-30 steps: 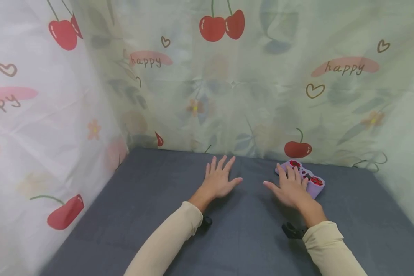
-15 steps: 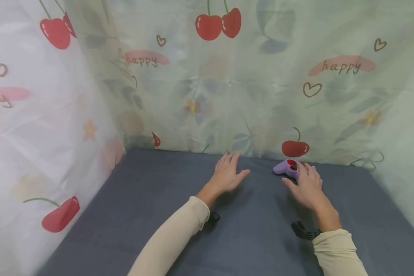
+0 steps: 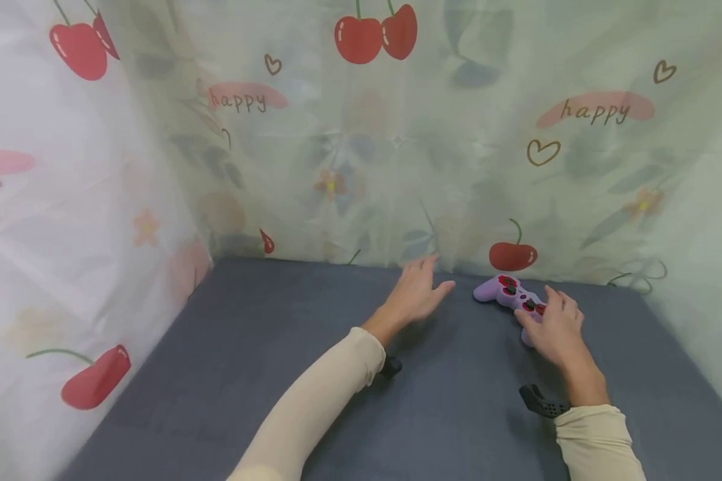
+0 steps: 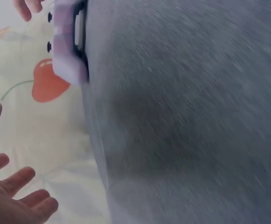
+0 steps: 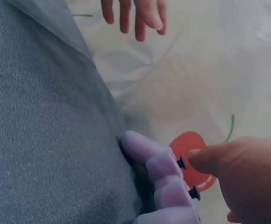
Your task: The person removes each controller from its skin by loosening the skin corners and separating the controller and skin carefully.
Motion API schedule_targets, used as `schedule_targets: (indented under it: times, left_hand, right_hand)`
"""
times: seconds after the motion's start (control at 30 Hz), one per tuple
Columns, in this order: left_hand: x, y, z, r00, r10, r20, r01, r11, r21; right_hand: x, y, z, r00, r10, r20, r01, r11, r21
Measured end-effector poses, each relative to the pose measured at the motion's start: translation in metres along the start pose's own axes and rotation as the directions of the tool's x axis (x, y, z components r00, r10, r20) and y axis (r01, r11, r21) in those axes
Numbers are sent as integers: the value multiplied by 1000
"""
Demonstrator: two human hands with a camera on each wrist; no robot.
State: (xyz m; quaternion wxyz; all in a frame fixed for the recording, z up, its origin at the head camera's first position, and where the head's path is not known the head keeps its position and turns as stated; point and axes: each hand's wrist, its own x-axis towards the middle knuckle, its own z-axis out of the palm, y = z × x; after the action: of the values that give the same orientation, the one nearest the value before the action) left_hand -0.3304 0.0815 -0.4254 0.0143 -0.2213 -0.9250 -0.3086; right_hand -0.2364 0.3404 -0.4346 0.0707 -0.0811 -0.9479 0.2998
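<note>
A lilac game controller [image 3: 508,294] with red and black buttons lies near the back of the dark grey table. The right hand [image 3: 556,327] hovers over its right end and hides part of it; the fingers are loosely bent. In the right wrist view, the thumb [image 5: 214,158] is above the controller [image 5: 170,182] and its two black sticks, apart from them. To the left of the controller, the left hand [image 3: 415,290] is held above the table with fingers extended. Nothing is in that hand, and its fingers [image 4: 21,179] also show spread in the left wrist view.
The grey cloth-covered table [image 3: 313,387] meets a patterned curtain [image 3: 313,153] along its back edge. Another curtain side [image 3: 78,267] closes off the left. Black wrist devices [image 3: 541,403] sit under both cuffs.
Both hands have moved to the right. The right hand has shifted from the controller's middle toward its right end, uncovering more of it. The view has turned slightly.
</note>
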Motion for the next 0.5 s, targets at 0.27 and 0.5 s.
schedule_targets:
  times: [0.27,0.5]
  left_hand:
    - [20,23,18,1000,19,3,-19,1000,-16]
    - [33,37,31,1000,9,-15,-10,996,-86]
  right_hand:
    - [2,5,-5,991,121,-55,-118,992,46]
    - [5,9,0,976,192,-105,-182,979,94]
